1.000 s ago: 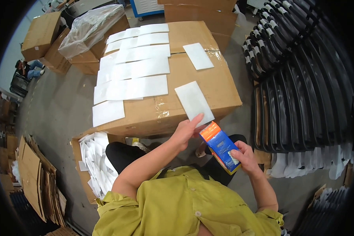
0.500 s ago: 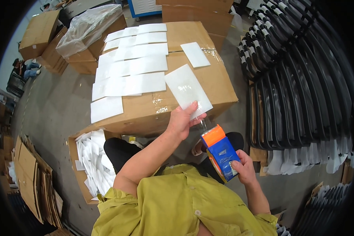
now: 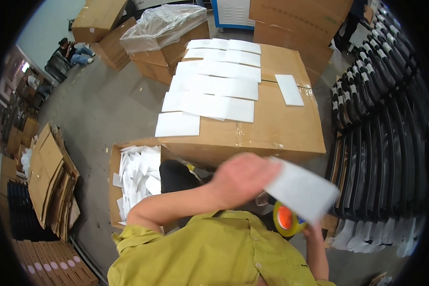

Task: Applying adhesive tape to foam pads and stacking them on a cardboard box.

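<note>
My left hand (image 3: 245, 178), blurred by motion, grips one end of a thin white rectangular sheet (image 3: 302, 190) that looks like foam. The sheet is tilted in the air past the near side of a large cardboard box (image 3: 291, 131). Partly behind it, my right hand (image 3: 313, 234) holds a tape dispenser (image 3: 290, 220); its yellow roll and orange hub show, while most of its body is hidden. Overlapping rows of white sheets (image 3: 214, 88) lie on the box top at the left. Apart from them, a single white sheet (image 3: 289, 90) lies at the right.
An open carton (image 3: 115, 183) full of loose white sheets stands at lower left. Stacked black curved frames (image 3: 381, 157) line the right side. Flattened cardboard (image 3: 47, 176) leans at far left. Behind are a plastic-lined carton (image 3: 164, 31) and a seated person (image 3: 75, 51).
My left hand has swung the sheet right and down, off the box and over the dispenser. The dispenser has turned, showing its roll side. The view has shifted left.
</note>
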Demonstrator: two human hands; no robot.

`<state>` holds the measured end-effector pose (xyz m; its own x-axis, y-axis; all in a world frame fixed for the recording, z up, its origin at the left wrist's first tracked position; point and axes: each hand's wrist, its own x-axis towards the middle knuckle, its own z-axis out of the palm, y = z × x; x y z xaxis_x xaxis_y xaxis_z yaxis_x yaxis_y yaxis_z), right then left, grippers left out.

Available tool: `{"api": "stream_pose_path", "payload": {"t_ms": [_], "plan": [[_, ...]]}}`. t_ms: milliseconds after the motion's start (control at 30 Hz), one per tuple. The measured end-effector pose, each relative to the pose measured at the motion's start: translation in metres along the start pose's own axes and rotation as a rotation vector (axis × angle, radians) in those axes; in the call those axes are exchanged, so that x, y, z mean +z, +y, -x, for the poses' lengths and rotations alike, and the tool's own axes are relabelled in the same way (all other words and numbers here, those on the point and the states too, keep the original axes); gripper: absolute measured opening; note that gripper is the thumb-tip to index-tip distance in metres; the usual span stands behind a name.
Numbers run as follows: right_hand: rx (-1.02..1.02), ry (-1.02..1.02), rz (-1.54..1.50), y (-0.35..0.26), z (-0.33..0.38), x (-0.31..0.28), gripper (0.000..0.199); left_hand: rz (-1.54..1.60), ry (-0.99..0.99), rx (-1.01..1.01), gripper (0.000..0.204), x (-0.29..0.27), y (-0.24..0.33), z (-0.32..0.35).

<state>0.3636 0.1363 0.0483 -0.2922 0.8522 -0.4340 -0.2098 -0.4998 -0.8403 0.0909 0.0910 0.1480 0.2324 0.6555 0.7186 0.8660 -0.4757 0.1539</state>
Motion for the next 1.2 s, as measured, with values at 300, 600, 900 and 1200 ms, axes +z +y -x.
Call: {"api": "stream_pose_path", "payload": {"t_ms": [300,600,900,1200], "plan": [[0.164,-0.131,0.178,0.004,-0.012,-0.003,0.019,-0.667,-0.349,-0.337,0.045,0.002,-0.106,0.077],[0.202,-0.109,0.210,0.002,-0.008,-0.002,0.021,-0.686,-0.415,-0.446,0.052,0.015,-0.107,0.077],[0.185,-0.141,0.083,-0.003,-0.016,-0.017,0.018,-0.088,-0.101,-0.135,0.044,0.093,-0.087,-0.056],[0.064,-0.041,0.005,-0.008,0.010,-0.041,0.018,-0.273,-0.572,-0.012,0.008,0.225,-0.162,-0.123]]}}
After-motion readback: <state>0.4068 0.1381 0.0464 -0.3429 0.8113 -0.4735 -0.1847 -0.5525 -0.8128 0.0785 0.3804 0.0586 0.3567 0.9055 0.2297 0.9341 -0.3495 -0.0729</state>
